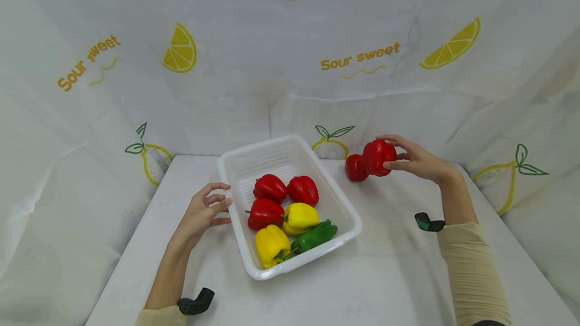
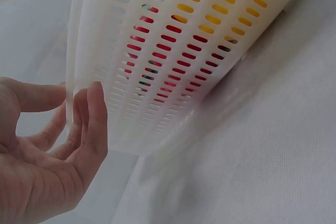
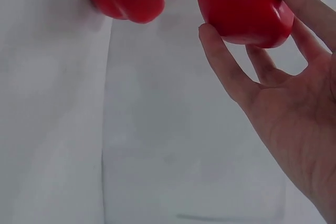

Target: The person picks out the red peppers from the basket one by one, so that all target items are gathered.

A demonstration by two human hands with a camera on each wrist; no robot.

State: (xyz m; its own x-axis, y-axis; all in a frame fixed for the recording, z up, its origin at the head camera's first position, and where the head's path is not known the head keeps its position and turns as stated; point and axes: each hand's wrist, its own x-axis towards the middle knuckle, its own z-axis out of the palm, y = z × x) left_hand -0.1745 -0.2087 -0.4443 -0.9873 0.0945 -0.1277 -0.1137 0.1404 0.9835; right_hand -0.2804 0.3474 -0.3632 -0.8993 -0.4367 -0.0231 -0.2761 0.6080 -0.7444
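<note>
A: ok head view first, where's the red pepper (image 1: 379, 157)?

B: In the right hand (image 1: 416, 159), by the far edge of the table (image 1: 389, 275), over toward the far right corner. Thumb on its near side, fingers round the far side, so it's clamped near the fingertips. A loose red pepper (image 1: 355, 168) sits just left and the two look overlapped from up there.

A: and the left hand (image 1: 206, 210)?

B: On the left edge of the white basket (image 1: 305, 156). Three red peppers (image 1: 265, 214) in that, plus two yellow peppers (image 1: 300, 219) and some green pepper (image 1: 314, 236) toward its near edge.

A: left wrist cam add anything?

B: Yeah, it shows the rim (image 2: 77, 40) pinched between thumb and fingers, plus the slotted outside with red and yellow peeking through.

A: right wrist?

B: Clear gap between the held pepper and the loose one, which the head view hides. Can't tell if the held one touches the table.
</note>
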